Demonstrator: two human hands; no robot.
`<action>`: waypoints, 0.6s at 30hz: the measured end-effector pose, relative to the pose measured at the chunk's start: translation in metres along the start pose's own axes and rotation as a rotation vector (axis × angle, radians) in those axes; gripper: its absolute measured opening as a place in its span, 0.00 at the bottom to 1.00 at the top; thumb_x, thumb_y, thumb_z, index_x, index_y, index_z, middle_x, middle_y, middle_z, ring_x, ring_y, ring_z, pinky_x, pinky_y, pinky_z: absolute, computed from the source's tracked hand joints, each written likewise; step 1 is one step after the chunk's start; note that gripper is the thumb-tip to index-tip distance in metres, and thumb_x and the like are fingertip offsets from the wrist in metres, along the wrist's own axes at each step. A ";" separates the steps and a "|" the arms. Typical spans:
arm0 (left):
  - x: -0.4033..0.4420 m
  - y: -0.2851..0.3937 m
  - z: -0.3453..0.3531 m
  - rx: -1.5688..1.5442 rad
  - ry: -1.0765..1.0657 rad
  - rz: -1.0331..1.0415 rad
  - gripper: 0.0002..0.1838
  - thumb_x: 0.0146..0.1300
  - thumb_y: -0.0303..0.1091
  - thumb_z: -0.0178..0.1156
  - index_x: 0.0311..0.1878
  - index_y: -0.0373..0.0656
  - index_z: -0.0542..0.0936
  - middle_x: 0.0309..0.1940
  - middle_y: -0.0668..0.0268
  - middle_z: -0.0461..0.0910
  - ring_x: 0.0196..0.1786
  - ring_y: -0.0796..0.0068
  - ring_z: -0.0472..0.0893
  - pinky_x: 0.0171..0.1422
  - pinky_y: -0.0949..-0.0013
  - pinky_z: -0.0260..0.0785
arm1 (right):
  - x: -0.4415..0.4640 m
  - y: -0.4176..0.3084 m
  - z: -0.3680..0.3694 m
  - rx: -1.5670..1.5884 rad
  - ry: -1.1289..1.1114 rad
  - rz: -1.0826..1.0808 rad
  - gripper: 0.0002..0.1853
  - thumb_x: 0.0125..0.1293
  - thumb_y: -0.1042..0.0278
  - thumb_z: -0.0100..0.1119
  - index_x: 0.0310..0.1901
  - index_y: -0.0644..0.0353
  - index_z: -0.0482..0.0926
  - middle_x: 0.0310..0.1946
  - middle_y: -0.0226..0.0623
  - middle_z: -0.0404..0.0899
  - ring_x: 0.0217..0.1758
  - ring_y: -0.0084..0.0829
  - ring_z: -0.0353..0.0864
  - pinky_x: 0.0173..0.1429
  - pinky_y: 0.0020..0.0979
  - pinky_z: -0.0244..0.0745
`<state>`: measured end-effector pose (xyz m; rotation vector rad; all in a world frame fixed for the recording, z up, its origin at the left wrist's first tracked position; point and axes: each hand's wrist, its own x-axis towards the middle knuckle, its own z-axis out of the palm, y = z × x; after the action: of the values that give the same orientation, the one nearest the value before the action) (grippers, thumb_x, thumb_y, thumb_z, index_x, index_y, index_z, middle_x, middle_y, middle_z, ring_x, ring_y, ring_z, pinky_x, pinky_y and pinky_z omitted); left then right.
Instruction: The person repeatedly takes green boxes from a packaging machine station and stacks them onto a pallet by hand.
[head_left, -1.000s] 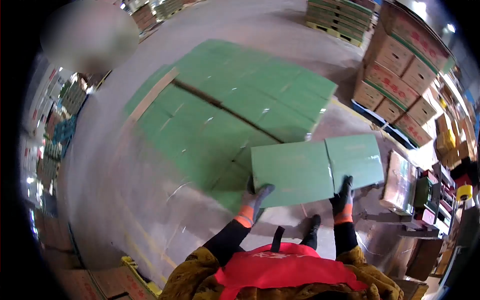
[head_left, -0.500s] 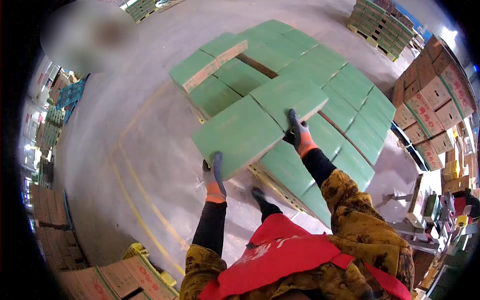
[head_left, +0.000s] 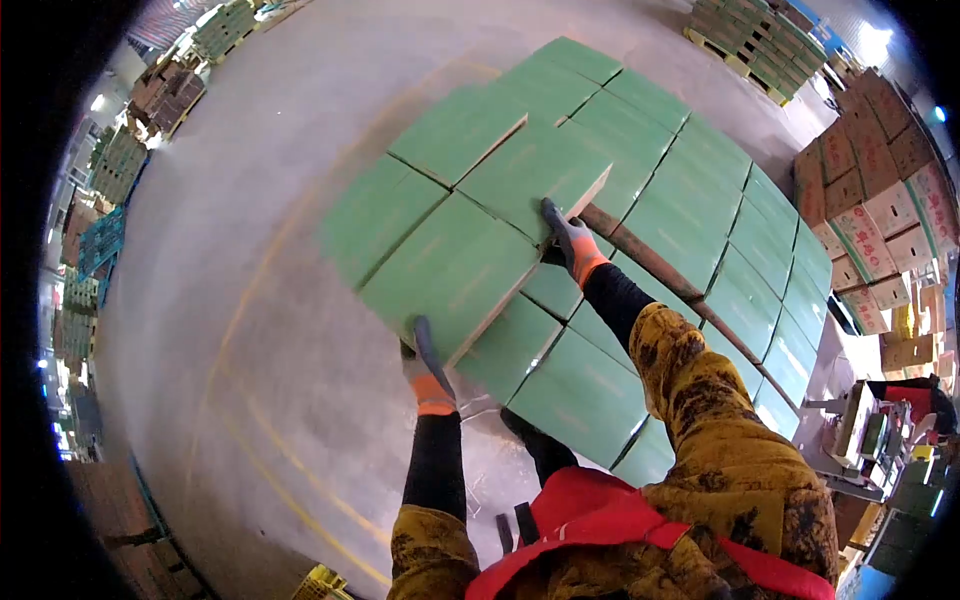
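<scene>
the work looks partway through: much of the green stack (head_left: 700,240) is laid out in close rows, and two green boxes (head_left: 450,265) are in the hands at its left side. the left hand (head_left: 430,368) grips the pair's near left corner, and the right hand (head_left: 572,238) holds the near edge farther right, so the hands are apart with the pair between them. the pair lies almost flush with the boxes (head_left: 450,130) at the far left, with thin seams between. that side seems nearly in line; the release is not yet done. on the near side, the boxes (head_left: 585,390) sit lower than the pair, so the upper level looks unfinished there. a brown strip (head_left: 650,255) runs right from the right hand, perhaps a gap or a box side. whether the pair bears its full weight on the stack, i cannot tell.
</scene>
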<state>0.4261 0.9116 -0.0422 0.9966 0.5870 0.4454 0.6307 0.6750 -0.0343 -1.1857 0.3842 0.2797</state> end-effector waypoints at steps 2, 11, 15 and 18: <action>0.005 -0.003 0.010 0.067 0.039 0.002 0.24 0.67 0.34 0.57 0.62 0.34 0.68 0.56 0.63 0.74 0.55 0.73 0.75 0.61 0.70 0.67 | 0.007 -0.017 0.005 -0.212 0.024 0.089 0.38 0.54 0.39 0.65 0.55 0.66 0.71 0.43 0.34 0.77 0.40 0.28 0.79 0.37 0.33 0.78; -0.015 -0.019 -0.052 0.219 -0.061 -0.045 0.31 0.71 0.48 0.49 0.66 0.32 0.61 0.64 0.59 0.64 0.62 0.66 0.65 0.70 0.63 0.52 | -0.062 -0.008 -0.062 -0.225 -0.031 -0.092 0.37 0.63 0.47 0.59 0.66 0.63 0.61 0.44 0.42 0.78 0.34 0.27 0.80 0.34 0.30 0.78; -0.116 -0.022 -0.042 0.434 -0.043 0.272 0.30 0.71 0.43 0.49 0.68 0.31 0.58 0.68 0.55 0.61 0.66 0.65 0.65 0.71 0.63 0.55 | -0.211 0.024 -0.173 -0.422 -0.067 -0.092 0.30 0.63 0.46 0.58 0.59 0.60 0.72 0.33 0.35 0.82 0.27 0.21 0.76 0.31 0.26 0.75; -0.250 -0.013 0.022 0.653 -0.371 0.377 0.28 0.72 0.40 0.46 0.69 0.34 0.58 0.70 0.58 0.58 0.69 0.65 0.62 0.74 0.62 0.52 | -0.349 0.029 -0.270 -0.306 0.048 -0.108 0.27 0.65 0.48 0.57 0.57 0.60 0.74 0.30 0.32 0.80 0.31 0.21 0.78 0.33 0.25 0.76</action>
<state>0.2512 0.7417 0.0187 1.7853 0.1972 0.3887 0.2660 0.4282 0.0050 -1.5112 0.3251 0.2208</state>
